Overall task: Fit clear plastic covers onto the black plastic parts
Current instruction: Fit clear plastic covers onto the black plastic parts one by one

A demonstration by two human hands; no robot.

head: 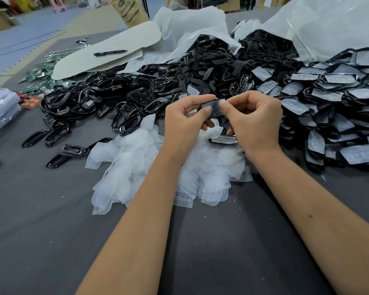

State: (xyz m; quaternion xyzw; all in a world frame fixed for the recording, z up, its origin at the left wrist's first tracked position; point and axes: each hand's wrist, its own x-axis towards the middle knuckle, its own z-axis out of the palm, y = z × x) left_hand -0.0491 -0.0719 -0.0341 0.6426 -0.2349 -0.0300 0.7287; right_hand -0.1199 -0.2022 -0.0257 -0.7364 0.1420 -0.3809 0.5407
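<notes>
A person's left hand (184, 120) and right hand (254, 122) hold one black part (209, 116) between them above the middle of the grey surface (51, 209), each grip closed on it, thumbs pressing a clear cover (214, 106) onto its face. Loose clear covers (136, 167) lie heaped just beneath the wrists. Bare black parts (115, 99) spread toward the far left edge, and covered ones (328, 99) pile up along the right edge. A black pen (110, 53) rests on a pale board (107, 50) near the far edge
</notes>
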